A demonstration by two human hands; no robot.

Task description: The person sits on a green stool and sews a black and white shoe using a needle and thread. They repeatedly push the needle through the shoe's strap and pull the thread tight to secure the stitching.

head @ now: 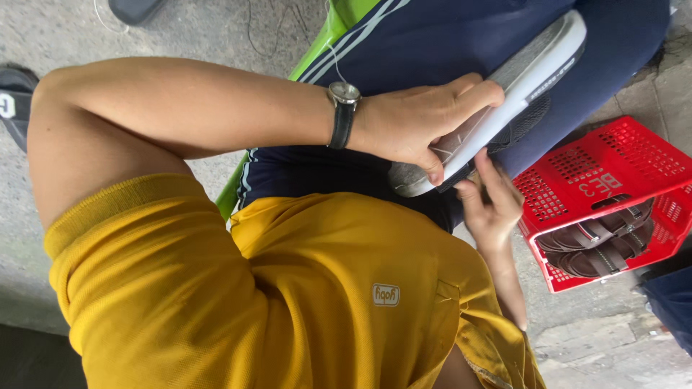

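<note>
A sneaker with a white sole, grey tread and dark mesh upper lies sole-up across my lap on navy trousers. My left hand, with a black-strapped wristwatch on the wrist, reaches across and grips the sole's edge near one end, thumb and fingers wrapped over the rim. My right hand comes up from below and holds the dark upper from underneath, fingertips against the fabric. Thin white threads run across the sole by my left fingers. What lies between my right fingers is hidden.
A red plastic basket stands on the concrete at the right with brown sandals in it. A green seat edge shows under my leg. A black sandal lies at the far left. My yellow shirt fills the foreground.
</note>
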